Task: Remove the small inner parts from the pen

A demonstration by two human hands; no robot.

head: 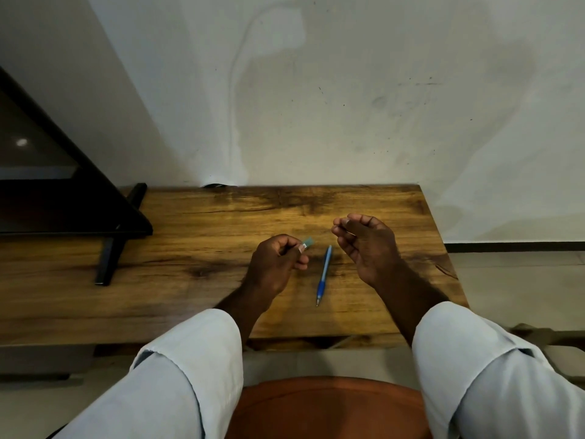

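Note:
My left hand [274,264] hovers over the wooden table [196,248] and pinches a small pale green object [307,242] with a white band, which sticks out past the fingertips. A blue pen [324,274] lies on the table between the hands, its tip pointing toward me. My right hand [367,245] is raised to the right of the pen. Its thumb and fingertips are pinched together around something very thin and light-coloured; what it is cannot be made out.
A black TV [63,191] on a black stand leg [109,258] occupies the table's left side. A stained white wall [316,106] rises behind the table. The table's right edge ends near the right hand. An orange seat [326,407] is below me.

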